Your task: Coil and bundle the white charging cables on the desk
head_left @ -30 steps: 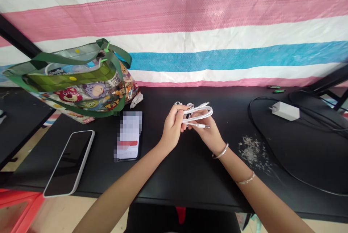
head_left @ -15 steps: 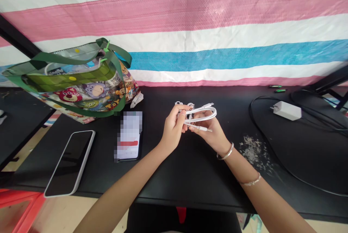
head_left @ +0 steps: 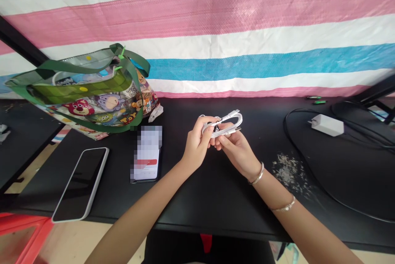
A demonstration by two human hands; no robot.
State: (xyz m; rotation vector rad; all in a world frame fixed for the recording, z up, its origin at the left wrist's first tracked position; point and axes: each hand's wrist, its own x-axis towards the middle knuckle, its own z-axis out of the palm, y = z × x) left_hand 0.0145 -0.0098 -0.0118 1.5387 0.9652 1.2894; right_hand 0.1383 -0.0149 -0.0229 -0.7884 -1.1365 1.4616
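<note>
A coiled white cable (head_left: 237, 121) is held between both hands above the middle of the black table. My left hand (head_left: 199, 138) is closed on the left side of the coil, its thumb on top. My right hand (head_left: 236, 144) pinches the coil from below and the right, its thumb near the cable's lower plug. Both plugs point to the right. Something small and dark sits at the coil's left part, between the hands; its shape is partly hidden by the fingers.
On the black table (head_left: 191, 198), a character-print bag (head_left: 108, 103) stands at the left, with a lit phone (head_left: 148, 153) and a dark-screened phone (head_left: 80, 186) nearer. To the right lie a white charger (head_left: 327, 125), a black cable (head_left: 285, 132) and scattered pale debris (head_left: 290, 171).
The white coil looks smaller and rounder, drawn closer to my left hand. My right hand's fingers have shifted, with its thumb now nearer the lower plug.
</note>
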